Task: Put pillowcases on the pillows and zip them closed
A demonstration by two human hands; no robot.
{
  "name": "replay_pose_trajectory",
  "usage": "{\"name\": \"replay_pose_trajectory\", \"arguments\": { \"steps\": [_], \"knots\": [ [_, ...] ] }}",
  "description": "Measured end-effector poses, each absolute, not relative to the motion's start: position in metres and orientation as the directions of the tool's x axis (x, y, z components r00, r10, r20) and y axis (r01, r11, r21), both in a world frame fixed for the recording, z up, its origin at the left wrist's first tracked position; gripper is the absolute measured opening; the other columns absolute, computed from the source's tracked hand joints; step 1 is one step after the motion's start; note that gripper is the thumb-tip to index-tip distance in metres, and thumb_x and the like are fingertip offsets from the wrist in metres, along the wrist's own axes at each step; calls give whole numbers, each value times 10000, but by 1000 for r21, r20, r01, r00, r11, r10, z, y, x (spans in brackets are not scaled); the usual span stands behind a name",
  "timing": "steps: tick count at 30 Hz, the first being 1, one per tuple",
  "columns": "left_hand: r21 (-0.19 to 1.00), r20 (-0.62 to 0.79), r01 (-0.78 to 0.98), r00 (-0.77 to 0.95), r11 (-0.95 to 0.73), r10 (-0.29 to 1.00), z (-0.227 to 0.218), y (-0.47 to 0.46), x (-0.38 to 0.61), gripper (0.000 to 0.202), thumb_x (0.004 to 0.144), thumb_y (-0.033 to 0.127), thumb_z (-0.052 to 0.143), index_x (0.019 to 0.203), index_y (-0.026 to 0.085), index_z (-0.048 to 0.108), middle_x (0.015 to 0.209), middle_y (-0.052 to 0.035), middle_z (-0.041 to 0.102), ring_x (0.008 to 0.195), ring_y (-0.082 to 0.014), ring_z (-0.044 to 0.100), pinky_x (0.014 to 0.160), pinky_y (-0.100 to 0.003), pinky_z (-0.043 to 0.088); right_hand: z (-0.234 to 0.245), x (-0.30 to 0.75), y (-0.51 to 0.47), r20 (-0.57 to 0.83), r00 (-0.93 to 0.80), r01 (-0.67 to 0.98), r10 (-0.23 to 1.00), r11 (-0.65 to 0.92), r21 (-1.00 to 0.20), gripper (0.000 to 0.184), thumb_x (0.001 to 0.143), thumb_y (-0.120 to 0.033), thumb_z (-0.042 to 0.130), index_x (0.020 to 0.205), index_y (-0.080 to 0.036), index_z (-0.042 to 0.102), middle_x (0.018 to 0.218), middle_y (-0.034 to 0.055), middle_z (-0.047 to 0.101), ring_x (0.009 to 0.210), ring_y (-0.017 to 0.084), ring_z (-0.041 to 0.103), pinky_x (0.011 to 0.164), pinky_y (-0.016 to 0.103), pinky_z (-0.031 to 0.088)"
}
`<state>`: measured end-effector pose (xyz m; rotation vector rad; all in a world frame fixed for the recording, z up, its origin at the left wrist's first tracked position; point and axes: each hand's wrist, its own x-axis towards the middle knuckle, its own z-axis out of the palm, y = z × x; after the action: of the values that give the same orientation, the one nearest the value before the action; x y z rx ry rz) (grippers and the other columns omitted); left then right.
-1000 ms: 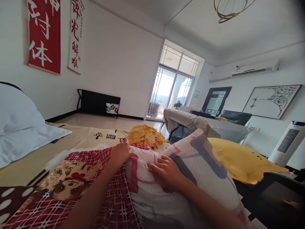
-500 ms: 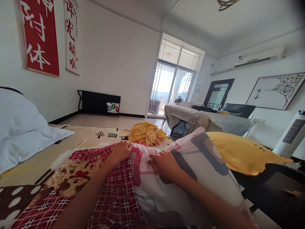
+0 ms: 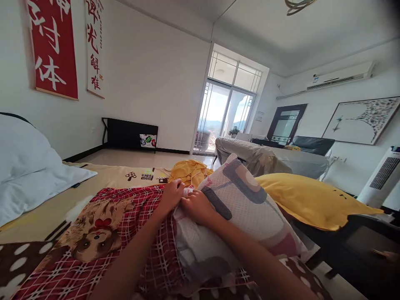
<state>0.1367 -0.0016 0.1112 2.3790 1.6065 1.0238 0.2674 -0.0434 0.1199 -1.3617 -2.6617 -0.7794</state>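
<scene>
A white pillow [image 3: 246, 208] with grey and pink shapes lies on the bed in front of me. Beside it spreads a red plaid pillowcase [image 3: 125, 225] with a cartoon hedgehog print. My left hand [image 3: 171, 196] is closed on the plaid fabric at the pillow's far corner. My right hand [image 3: 195, 206] is closed on the pillow's white edge, touching the left hand. Both forearms reach in from the bottom of the view.
A white pillow [image 3: 25, 166] lies at the left on the beige bedsheet [image 3: 106, 177]. Crumpled yellow cloth [image 3: 189, 171] sits behind my hands, a yellow pillow [image 3: 312, 200] at the right. A covered sofa [image 3: 268, 160], a tower fan [image 3: 379, 177] and a balcony door [image 3: 225, 116] stand beyond.
The pillow has turned and shifted left, its corner now rising toward the yellow cloth. My right hand slid left along it to meet my left hand, and the plaid fabric was drawn further over.
</scene>
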Motion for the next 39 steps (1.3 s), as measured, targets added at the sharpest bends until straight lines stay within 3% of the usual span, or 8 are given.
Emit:
{"name": "replay_pose_trajectory", "arguments": {
  "steps": [7,10,13,17,20,26,31,39],
  "knots": [
    [374,369,829,278,-416,887,67,-34,152,247,872,208,452,1106,166,519,1122,-109,634,1027,-215,605,786,-282,447,79,321,11,411,-378,920,829,290,262,301,973,-270,399,1192,-205,594,1046,90,683,1045,198,577,942,350,352],
    [319,324,850,318,-420,891,45,-57,156,306,854,215,491,1157,180,494,1118,-106,629,1015,-225,615,767,-285,466,52,338,6,511,-275,959,814,197,202,390,985,-264,334,1324,-165,499,1214,153,614,1188,239,500,979,421,331],
    [209,340,872,361,-444,869,25,-72,156,372,871,211,460,1243,190,461,1046,-104,634,970,-247,628,757,-326,488,19,355,-20,570,-317,948,758,271,167,433,976,-258,317,1384,-200,448,1362,151,517,1280,238,434,1009,438,316],
    [83,382,865,431,-495,818,8,-87,165,392,874,223,452,1255,145,496,904,-119,641,852,-271,634,719,-378,504,-7,385,-73,383,-564,825,732,514,234,574,917,-365,435,1467,-238,331,1494,125,362,1367,249,337,1037,437,311],
    [38,347,878,436,-477,830,8,-100,176,397,863,240,482,1241,130,532,875,-151,646,834,-281,636,717,-382,505,-5,405,-102,251,-633,768,733,553,322,733,843,-345,526,1504,-212,238,1530,129,283,1397,265,283,1045,445,303],
    [54,191,891,435,-451,880,15,-112,187,447,883,65,333,1287,101,519,822,-180,681,769,-264,679,659,-342,527,-7,416,-91,392,-626,760,674,415,500,566,859,-73,380,1414,-176,424,1397,140,493,1306,226,425,993,410,353],
    [87,196,863,475,-498,858,23,-109,182,358,891,66,342,1159,123,571,879,-171,677,828,-260,681,678,-326,538,-4,404,-64,510,-658,753,554,471,459,413,922,-106,334,1233,-164,600,1165,128,665,1107,214,587,909,397,425],
    [215,265,808,492,-549,829,36,-102,179,312,906,75,292,1099,137,529,975,-119,647,885,-243,644,745,-369,537,29,353,-73,632,-703,631,326,696,343,341,961,-211,320,1031,-156,649,954,111,711,880,176,629,756,336,473]
  ]
}}
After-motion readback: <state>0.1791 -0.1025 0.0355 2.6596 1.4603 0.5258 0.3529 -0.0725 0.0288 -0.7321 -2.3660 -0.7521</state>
